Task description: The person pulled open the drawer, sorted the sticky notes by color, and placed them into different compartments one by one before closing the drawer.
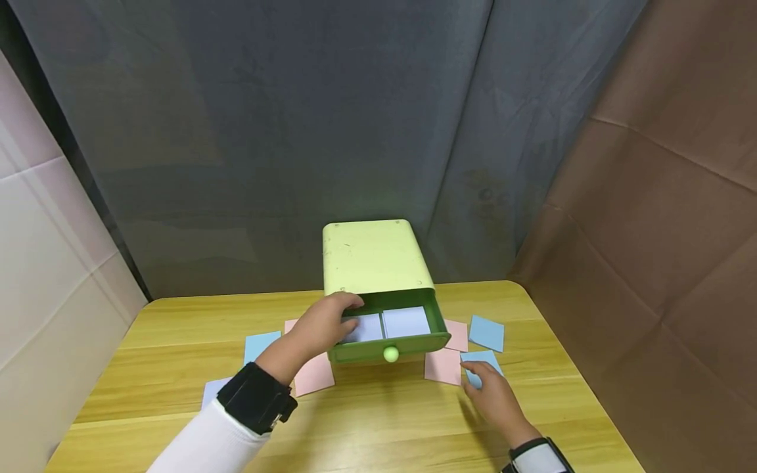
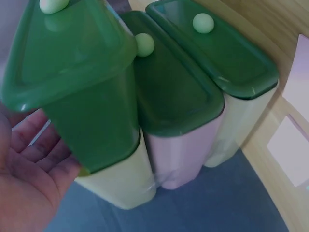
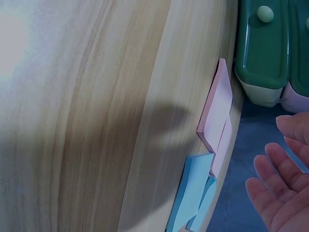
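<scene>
A cream-yellow cabinet [image 1: 375,256] with green drawers stands at the back of the table. Its top drawer [image 1: 361,355] is pulled out. Inside, a divider separates two pale purple stacks of note paper, the left stack [image 1: 369,328] and the right stack [image 1: 407,322]. My left hand [image 1: 322,322] reaches over the drawer's left side, thumb above the left stack; some fingers are hidden behind the drawer side in the left wrist view. Low over the table at right, my right hand [image 1: 493,397] has loosely bent, empty fingers, its fingertips overlapping a blue note pad [image 1: 480,368].
To the cabinet's right lie pink pads [image 1: 442,366] and another blue pad [image 1: 486,333]. On the left are a pink pad [image 1: 313,376], a blue pad [image 1: 260,345] and a purple pad [image 1: 213,390]. Two lower drawers [image 2: 178,82] are closed. A dark curtain [image 1: 266,144] hangs behind.
</scene>
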### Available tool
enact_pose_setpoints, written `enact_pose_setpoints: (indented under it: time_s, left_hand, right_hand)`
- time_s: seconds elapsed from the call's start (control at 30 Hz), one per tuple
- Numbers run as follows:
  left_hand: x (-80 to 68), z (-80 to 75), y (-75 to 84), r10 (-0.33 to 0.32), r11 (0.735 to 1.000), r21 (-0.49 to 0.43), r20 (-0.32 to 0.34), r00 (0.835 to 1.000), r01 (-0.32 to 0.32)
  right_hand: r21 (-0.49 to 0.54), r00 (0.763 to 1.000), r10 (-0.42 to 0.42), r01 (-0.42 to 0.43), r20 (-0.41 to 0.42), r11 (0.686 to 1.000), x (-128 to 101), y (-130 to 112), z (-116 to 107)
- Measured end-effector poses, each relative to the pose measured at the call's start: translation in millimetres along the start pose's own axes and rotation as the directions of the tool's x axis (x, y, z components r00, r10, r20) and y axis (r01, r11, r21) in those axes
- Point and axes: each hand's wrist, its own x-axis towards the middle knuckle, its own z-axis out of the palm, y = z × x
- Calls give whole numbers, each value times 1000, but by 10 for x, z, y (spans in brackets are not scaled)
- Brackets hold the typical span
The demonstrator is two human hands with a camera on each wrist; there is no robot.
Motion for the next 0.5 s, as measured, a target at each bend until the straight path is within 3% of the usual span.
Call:
enact_pose_setpoints:
  time_s: [0.5]
  left_hand:
    - [-223, -266, -293, -128, 989, -91, -102, 987, 118]
  right_hand:
    - [8, 1000, -23, 23, 15, 1000, 45, -3, 69]
